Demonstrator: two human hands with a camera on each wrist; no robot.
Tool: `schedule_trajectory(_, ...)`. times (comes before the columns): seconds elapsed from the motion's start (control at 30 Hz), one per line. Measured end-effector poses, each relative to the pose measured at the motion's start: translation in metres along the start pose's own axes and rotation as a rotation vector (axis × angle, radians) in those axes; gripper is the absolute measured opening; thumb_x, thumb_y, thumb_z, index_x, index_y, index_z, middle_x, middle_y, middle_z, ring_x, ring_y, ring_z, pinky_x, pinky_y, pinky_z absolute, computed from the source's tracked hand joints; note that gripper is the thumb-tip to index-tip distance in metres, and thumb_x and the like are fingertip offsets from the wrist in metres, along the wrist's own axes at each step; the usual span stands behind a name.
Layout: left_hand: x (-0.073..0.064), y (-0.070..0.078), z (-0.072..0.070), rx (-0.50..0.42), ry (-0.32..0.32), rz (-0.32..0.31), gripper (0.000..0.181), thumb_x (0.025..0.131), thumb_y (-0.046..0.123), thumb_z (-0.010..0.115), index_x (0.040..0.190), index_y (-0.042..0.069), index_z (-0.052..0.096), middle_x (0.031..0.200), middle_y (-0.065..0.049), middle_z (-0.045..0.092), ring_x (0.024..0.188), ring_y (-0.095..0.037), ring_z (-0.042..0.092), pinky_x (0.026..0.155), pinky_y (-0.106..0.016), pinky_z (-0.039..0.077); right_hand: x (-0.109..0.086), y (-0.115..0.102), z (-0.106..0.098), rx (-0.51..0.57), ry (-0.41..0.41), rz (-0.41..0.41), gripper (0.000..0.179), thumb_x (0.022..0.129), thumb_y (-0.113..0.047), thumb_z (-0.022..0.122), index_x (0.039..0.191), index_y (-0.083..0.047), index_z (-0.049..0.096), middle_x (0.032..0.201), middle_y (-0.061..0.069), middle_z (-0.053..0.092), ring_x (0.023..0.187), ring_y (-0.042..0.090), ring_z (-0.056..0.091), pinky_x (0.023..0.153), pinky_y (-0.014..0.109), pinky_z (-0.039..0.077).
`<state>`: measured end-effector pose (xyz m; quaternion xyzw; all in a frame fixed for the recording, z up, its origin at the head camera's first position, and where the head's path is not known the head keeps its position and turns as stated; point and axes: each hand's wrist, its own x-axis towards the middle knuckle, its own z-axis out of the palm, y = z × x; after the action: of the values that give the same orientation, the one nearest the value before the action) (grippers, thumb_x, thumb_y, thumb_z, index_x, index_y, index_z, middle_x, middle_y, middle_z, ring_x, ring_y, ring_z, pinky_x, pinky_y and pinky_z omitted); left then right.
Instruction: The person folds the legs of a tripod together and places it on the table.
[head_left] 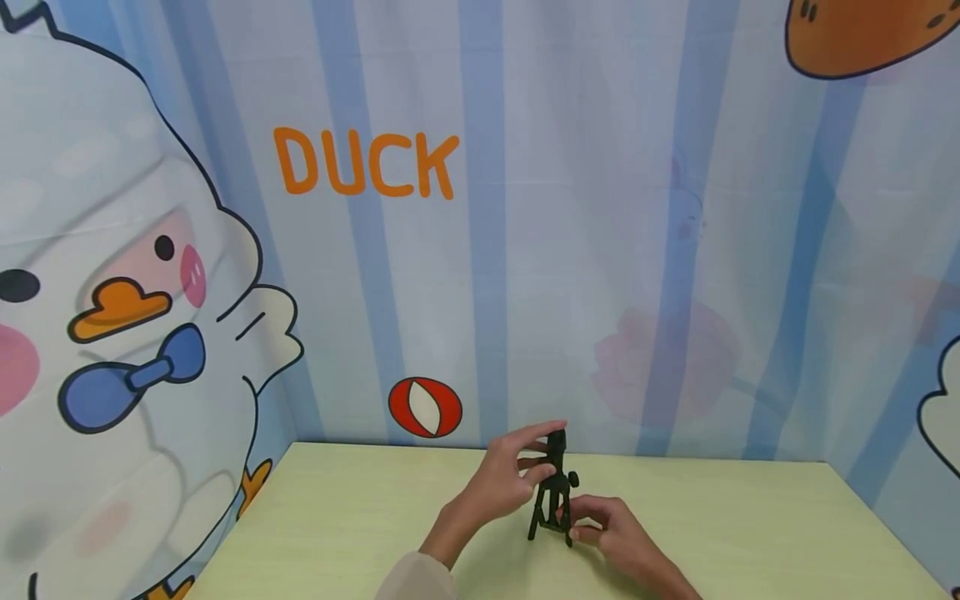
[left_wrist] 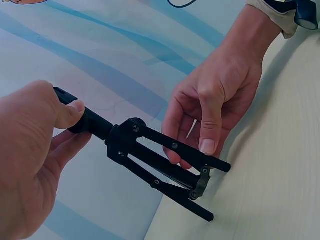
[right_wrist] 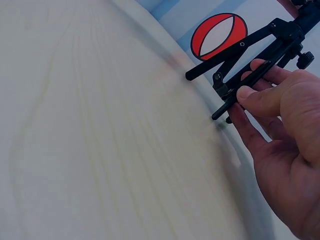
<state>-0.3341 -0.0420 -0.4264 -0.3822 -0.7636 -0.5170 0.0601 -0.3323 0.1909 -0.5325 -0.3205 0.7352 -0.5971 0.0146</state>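
A small black tripod [head_left: 553, 483] stands upright over the table in the head view, its legs partly spread. My left hand [head_left: 504, 473] grips its top, with thumb and fingers on either side of the head in the left wrist view. Lower down, my right hand [head_left: 618, 533] pinches one leg between thumb and fingers. In the right wrist view that leg [right_wrist: 255, 82] lies under the thumb of the right hand [right_wrist: 285, 115], and a small knob [right_wrist: 305, 60] sticks out from the tripod's body. Braces join the legs to the centre column in the left wrist view.
The pale wooden table [head_left: 337, 517] reaches back to a curtain [head_left: 540, 250] printed with blue stripes. A large printed duck [head_left: 112, 250] covers the left side, and a red and white ball [head_left: 425, 407] is printed just above the table's back edge.
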Motion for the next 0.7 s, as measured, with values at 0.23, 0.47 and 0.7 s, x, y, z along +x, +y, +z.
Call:
schedule_trajectory(0.23, 0.0005, 0.0008, -0.0002, -0.008, 0.003, -0.017, 0.067, 0.097, -0.01, 0.064, 0.153, 0.024, 0.054, 0.153, 0.002, 0.052, 0.123, -0.018, 0.063, 0.098, -0.025, 0.054, 0.0015, 0.0017, -0.002, 0.001, 0.006, -0.006, 0.021, 0.093, 0.001, 0.072, 0.114, 0.006, 0.073, 0.11, 0.023, 0.072, 0.105, 0.011, 0.067, 0.091, 0.026, 0.057)
schedule_trajectory(0.47, 0.001, 0.0019, 0.0011, -0.021, 0.002, -0.011, 0.067, 0.096, -0.012, 0.064, 0.152, 0.023, 0.055, 0.153, 0.001, 0.052, 0.123, -0.018, 0.062, 0.098, -0.025, 0.054, 0.0014, 0.0013, -0.0035, -0.001, -0.017, -0.036, 0.021, 0.093, 0.002, 0.071, 0.113, 0.005, 0.071, 0.106, 0.024, 0.072, 0.103, 0.012, 0.067, 0.09, 0.027, 0.058)
schedule_trajectory(0.7, 0.0004, 0.0023, 0.0023, -0.018, 0.002, -0.021, 0.067, 0.097, -0.011, 0.063, 0.152, 0.024, 0.054, 0.153, 0.002, 0.052, 0.124, -0.019, 0.062, 0.098, -0.025, 0.055, -0.0003, -0.0021, -0.0022, 0.049, -0.018, 0.029, 0.022, 0.093, 0.005, 0.07, 0.115, 0.008, 0.069, 0.108, 0.027, 0.07, 0.101, 0.011, 0.067, 0.089, 0.027, 0.059)
